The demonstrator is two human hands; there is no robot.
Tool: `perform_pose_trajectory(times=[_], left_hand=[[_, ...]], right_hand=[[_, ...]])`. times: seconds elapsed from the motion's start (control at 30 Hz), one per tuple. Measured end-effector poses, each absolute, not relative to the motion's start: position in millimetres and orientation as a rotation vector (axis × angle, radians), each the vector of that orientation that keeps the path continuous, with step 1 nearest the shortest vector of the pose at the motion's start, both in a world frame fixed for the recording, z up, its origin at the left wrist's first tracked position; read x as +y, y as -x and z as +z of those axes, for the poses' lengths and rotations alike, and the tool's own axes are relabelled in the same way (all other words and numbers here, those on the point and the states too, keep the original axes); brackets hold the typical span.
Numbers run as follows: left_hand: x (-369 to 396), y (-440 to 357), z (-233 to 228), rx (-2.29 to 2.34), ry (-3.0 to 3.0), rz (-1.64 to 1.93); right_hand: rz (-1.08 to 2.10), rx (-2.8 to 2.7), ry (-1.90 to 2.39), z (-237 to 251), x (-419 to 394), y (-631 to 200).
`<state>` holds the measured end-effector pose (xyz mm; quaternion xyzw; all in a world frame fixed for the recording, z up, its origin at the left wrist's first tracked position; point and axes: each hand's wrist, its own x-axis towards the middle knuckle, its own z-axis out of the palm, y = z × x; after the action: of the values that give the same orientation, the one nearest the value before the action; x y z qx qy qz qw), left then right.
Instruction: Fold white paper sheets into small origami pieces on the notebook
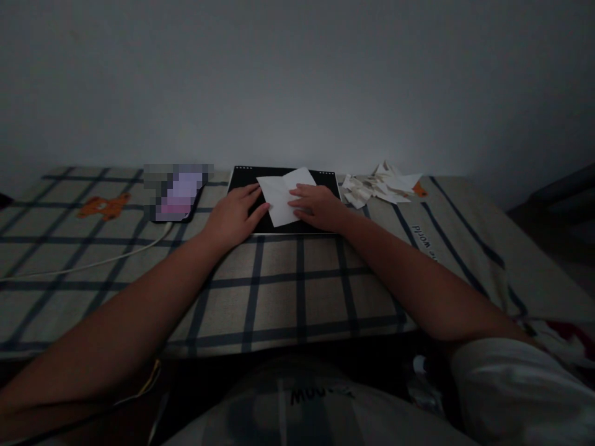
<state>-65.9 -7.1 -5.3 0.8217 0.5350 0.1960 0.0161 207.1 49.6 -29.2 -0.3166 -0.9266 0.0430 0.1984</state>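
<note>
A creased sheet of white paper (279,197) lies on a black board (320,227) with light edges and small white marks in its upper corners. My right hand (320,206) rests on the paper's right part, fingers stretched out and pointing left. On the board's left side lies my left hand (236,214), flat with the thumb apart from the fingers. Its thumb tip is close to the paper's left edge; whether it touches is hard to tell. Neither hand grips anything.
A checked cloth (279,297) covers the table. To the left lies a phone (181,195) with a white cable (116,257). Crumpled paper scraps (381,184) are heaped right of the board. A grey wall (297,87) stands behind.
</note>
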Motion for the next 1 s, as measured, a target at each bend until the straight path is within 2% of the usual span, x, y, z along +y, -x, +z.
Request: perform_pose_trajectory(times=[0.2, 0.5, 0.87, 1.0], left_hand=[[-5, 66, -10, 1.641, -2.543, 0.579], [-5, 67, -7, 1.734, -2.568, 0.487], [-7, 66, -11, 1.538, -2.574, 0.607], [-5, 68, -13, 1.623, -2.538, 0.606]], right_hand=[[0.18, -2.674, 0.915, -21, 44, -206], [0.076, -2.792, 0.954, -10, 38, -203], [0.058, -2.832, 0.914, -9, 35, -202], [0.041, -2.83, 0.926, -9, 33, -201]])
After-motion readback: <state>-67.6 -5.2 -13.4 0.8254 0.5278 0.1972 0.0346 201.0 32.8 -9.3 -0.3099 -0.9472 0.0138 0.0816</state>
